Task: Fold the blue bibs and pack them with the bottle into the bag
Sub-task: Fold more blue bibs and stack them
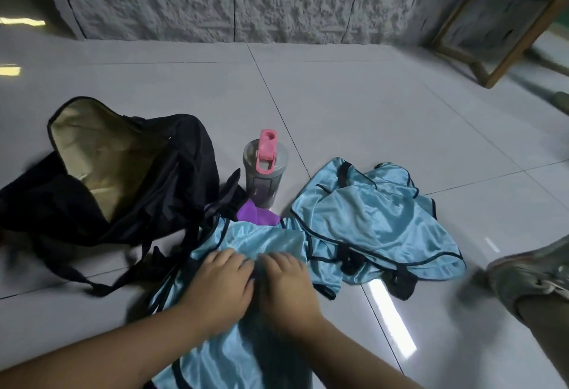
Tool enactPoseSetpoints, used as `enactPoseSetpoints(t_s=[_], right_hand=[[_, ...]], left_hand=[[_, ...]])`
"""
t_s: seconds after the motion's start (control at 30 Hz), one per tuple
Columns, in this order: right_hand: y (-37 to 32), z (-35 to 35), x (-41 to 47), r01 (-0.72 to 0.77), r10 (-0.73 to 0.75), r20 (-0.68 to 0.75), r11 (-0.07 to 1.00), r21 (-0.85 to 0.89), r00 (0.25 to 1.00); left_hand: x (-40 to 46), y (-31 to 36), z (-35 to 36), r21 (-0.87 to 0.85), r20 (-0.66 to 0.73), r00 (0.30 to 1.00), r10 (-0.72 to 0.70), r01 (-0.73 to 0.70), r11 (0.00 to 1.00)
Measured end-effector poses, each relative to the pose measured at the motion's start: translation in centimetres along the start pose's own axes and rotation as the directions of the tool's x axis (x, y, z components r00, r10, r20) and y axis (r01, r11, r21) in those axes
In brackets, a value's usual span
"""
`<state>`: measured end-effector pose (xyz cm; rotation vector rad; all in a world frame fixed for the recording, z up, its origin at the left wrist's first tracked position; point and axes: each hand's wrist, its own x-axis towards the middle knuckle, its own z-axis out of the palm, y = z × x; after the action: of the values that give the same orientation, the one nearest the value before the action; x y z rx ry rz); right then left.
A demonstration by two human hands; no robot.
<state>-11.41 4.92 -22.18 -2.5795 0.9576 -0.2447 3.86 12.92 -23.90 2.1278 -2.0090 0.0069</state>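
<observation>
A light blue bib with dark trim lies on the grey tiled floor in front of me. My left hand and my right hand rest side by side, palms down, on its middle, fingers pressing the cloth. A second blue bib lies crumpled to the right. A grey bottle with a pink lid stands upright behind the bibs. The black bag lies at the left, gaping, showing its tan lining.
A purple cloth lies between the bottle and the near bib. The bag's black straps trail over the floor at the left. A shoe and leg are at the right edge. A wooden frame leans by the rough wall.
</observation>
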Motion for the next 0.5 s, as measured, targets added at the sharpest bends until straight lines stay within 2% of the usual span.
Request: enactPoseSetpoints(t_s=[0.07, 0.13, 0.27, 0.37, 0.43, 0.5], right_hand=[[2.1, -2.3, 0.4, -0.085, 0.096, -0.113, 0.991, 0.104, 0.989], [4.9, -4.3, 0.4, -0.204, 0.226, -0.185, 0.97, 0.132, 0.956], [12.1, -8.4, -0.3, -0.493, 0.517, -0.161, 0.854, 0.169, 0.841], [17.4, -10.4, -0.5, -0.609, 0.629, -0.217, 0.777, 0.158, 0.747], [19.6, -11.0, -0.7, -0.602, 0.615, -0.124, 0.788, 0.127, 0.779], [20.9, -10.7, -0.7, -0.56, 0.559, 0.048, 0.829, -0.003, 0.828]], left_hand=[[2.6, 2.1, -0.9, -0.096, -0.029, 0.999, -0.022, 0.019, 0.995], [5.2, 4.4, -1.4, -0.184, -0.021, 0.999, -0.025, 0.021, 0.983], [10.1, 9.1, -1.4, -0.258, 0.055, 0.998, 0.018, -0.003, 0.966], [13.3, 11.4, -0.7, -0.229, 0.12, 0.993, 0.022, 0.006, 0.973], [15.2, 12.3, -0.2, -0.162, 0.211, 0.977, -0.008, 0.043, 0.986], [16.8, 12.6, 0.3, -0.094, 0.353, 0.933, -0.073, 0.114, 0.989]])
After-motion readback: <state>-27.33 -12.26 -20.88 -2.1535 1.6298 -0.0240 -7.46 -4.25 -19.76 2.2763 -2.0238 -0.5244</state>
